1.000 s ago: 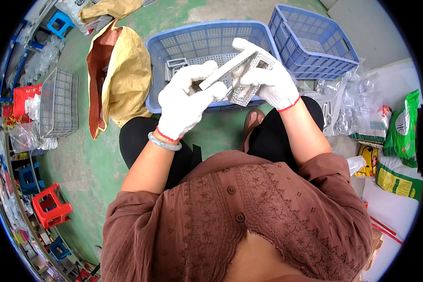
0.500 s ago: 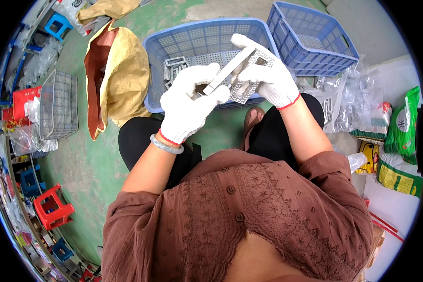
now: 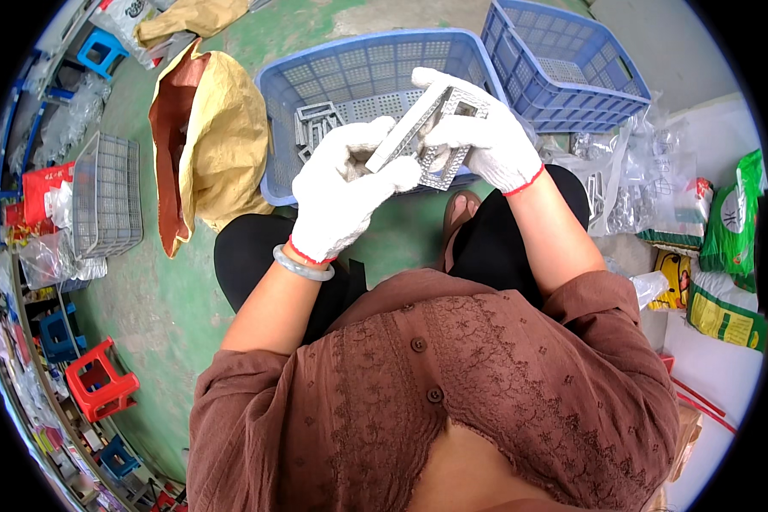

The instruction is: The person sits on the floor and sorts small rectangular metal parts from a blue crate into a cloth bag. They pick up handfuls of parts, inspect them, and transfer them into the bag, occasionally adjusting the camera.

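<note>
White knitted gloves with red cuffs cover both hands. My left hand [image 3: 341, 188] is closed on the lower end of a silver rectangular frame [image 3: 408, 128], which is tilted and shows its narrow side. Against it, a second patterned rectangular frame [image 3: 439, 173] is turned with its open middle showing. My right hand [image 3: 491, 141] grips the frames from the right, its fingers wrapped round their upper part. Both hands are raised over the near side of a blue plastic basket [image 3: 277, 77]. More silver frames [image 3: 314, 113] lie inside the basket at its left.
A yellow woven sack [image 3: 229, 136] stands open left of the basket. Another blue crate [image 3: 580, 101] is at the far right, with clear plastic bags [image 3: 636, 183] of metal parts nearer. A grey crate [image 3: 107, 200] and red stool [image 3: 101, 380] stand by shelves on the left.
Both hands have kept their grip. The frames have turned slightly, so the side frame's patterned face shows more and the second frame stands a little more upright.
</note>
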`<state>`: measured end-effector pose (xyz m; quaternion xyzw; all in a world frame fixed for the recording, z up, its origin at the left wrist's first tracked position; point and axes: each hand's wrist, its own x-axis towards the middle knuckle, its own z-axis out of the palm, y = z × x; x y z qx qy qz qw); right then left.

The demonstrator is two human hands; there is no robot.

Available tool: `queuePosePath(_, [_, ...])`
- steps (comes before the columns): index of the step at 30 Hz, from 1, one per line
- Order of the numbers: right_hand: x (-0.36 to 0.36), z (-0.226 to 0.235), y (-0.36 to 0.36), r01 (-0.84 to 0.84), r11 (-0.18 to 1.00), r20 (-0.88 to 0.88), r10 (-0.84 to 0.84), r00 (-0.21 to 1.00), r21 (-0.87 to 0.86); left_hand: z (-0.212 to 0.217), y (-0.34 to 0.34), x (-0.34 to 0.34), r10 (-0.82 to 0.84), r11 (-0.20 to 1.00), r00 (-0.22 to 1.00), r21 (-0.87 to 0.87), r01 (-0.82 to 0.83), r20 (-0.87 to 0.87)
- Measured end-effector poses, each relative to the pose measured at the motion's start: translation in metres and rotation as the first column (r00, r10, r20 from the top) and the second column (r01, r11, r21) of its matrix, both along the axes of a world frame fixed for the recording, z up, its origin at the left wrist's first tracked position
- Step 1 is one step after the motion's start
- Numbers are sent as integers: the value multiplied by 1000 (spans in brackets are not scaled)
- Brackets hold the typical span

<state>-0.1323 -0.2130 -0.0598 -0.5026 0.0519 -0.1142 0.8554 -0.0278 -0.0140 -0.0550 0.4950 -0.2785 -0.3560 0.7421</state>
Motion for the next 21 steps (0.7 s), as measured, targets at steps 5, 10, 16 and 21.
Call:
queuePosePath(5, [-1,-1,-1,2,1000,-42,-2,999,12,2,0,-4,8,1000,1000,16,-7,-28])
queuePosePath(10, [1,2,0,-5,999,-49,7,999,46,4,-1,-4,7,999,999,39,-5,-42])
queuePosePath(16, [4,-4,-2,34,999,-60,-32,998,32,5,0,-4,1,1000,999,28,1,-43])
queuePosePath(21, [3,-2,-3,26,1000,-64,-26,998,-8,4,2,-3,-7,1000,999,19,7,-46])
